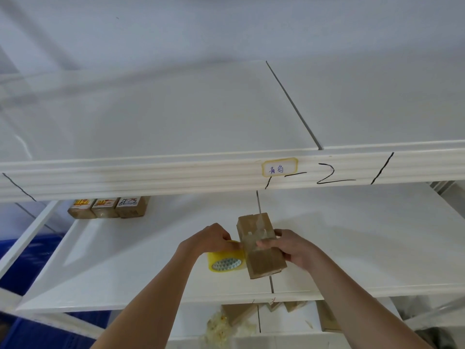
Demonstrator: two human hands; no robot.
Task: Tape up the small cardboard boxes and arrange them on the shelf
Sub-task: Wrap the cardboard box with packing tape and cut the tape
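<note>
Lower centre of the frame: I am holding my right hand point(289, 248) over the small cardboard box point(260, 245), with its fingers curled round the right side and the thumb lying across the top face, so the hand is gripping the box. The box is standing tilted, its far end pointing up the frame and its near end hanging towards the lower edge of the shelf point(125, 268). Clear tape is showing as a glossy band along its top face.

Just left of the box, I am pinching with my left hand point(214, 239); its fingertips are meeting at the box's left edge, directly above the roll of yellow tape point(226, 259). I cannot tell whether they are pinching the tape end or the roll's rim. The roll is sitting beside the box, touching or nearly touching its left side, with its patterned core facing the camera.

Both things are lying over the middle shelf, near the dark seam that is running through it.

Left of centre, at the back of the same shelf, three taped boxes point(108, 207) are standing side by side in a row, each bearing a printed label.

Above them, the front rail of the upper shelf point(151, 170) is crossing the frame; a yellow-bordered label point(279, 168) with blue handwriting is sitting right of centre, with black marker strokes beside it.

Bottom of the frame: more brown boxes point(239, 314) and a heap of crumpled tape scraps point(216, 328) are lying on the lowest level. A blue surface point(30, 260) is showing at lower left.
</note>
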